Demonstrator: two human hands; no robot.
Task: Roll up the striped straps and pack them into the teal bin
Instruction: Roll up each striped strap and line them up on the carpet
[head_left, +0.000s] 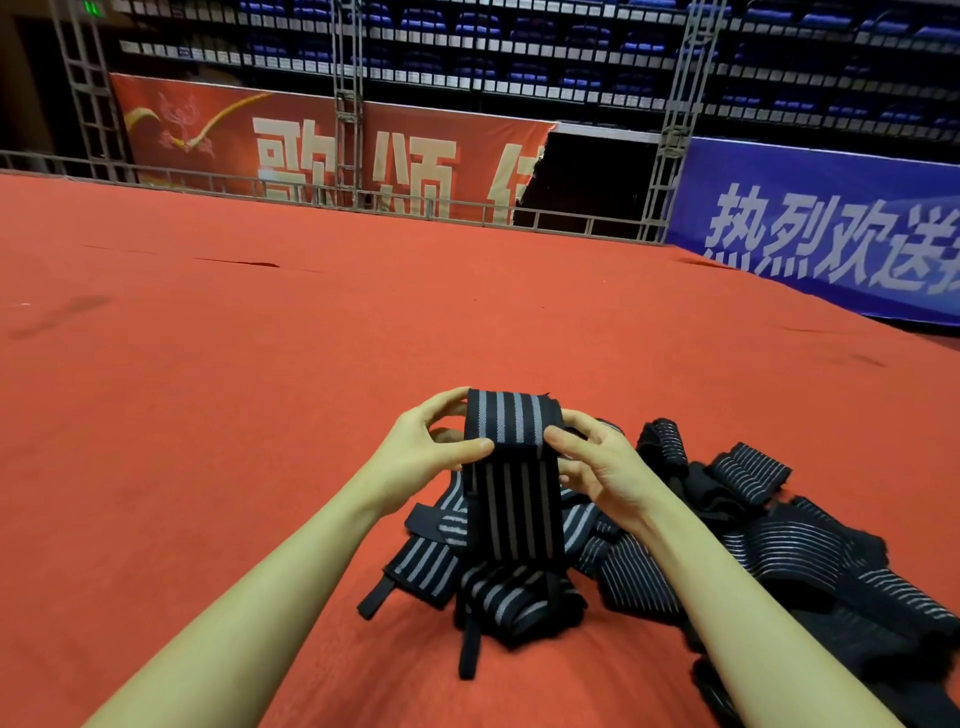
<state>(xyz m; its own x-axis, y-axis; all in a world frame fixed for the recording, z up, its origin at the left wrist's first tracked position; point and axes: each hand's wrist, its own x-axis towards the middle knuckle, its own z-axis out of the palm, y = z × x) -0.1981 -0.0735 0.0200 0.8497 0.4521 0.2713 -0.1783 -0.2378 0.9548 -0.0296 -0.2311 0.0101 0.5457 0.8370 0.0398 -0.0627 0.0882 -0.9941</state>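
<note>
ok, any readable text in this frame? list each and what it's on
"歌颂" then a character cut off by the torn edge: large pale characters on the red banner behind the rail.
"热烈欢送" then a character cut at the frame edge: white characters on the blue banner at right.
Green sign at top left: too small to read.
Black grey-striped strap held by both hands: no text visible.

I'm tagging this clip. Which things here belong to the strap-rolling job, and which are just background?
Job:
left hand
right hand
strap being rolled
pile of loose straps

Background:
red carpet
red banner
blue banner

The teal bin is out of view.
</note>
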